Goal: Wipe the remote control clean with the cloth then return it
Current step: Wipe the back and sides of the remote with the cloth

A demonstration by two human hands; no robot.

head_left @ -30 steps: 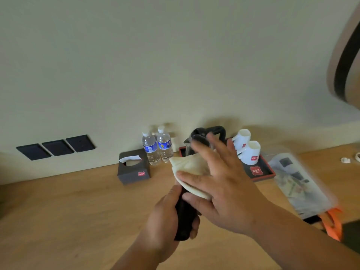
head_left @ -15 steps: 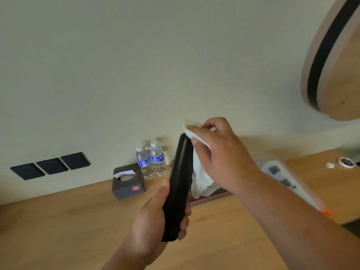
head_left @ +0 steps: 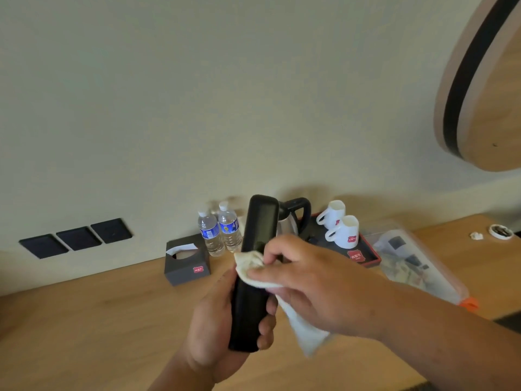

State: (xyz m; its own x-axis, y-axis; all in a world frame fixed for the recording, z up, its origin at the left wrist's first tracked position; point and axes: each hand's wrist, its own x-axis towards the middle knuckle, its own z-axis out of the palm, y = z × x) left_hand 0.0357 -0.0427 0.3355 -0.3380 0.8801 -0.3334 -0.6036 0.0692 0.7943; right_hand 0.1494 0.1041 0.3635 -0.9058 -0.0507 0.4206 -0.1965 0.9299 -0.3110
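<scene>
Head view: left hand (head_left: 222, 325) grips the black remote control (head_left: 252, 266) upright above the desk (head_left: 84, 320), right hand (head_left: 315, 280) pinches the cloth (head_left: 298, 320) against its middle; press too hard and the remote could twist loose, knocking the kettle (head_left: 291, 221) behind

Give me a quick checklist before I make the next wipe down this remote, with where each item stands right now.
1. Left hand has a firm grip on the lower part of the remote control: ok.
2. Right hand holds the cloth against the remote's middle: ok.
3. Upper half of the remote is bare and reachable for wiping: ok.
4. Remote is held clear of the kettle and the water bottles behind it: ok.
5. Button side is clean: cannot tell, it is not visible.
6. Bare wooden desk is in front for returning it: ok.
</scene>
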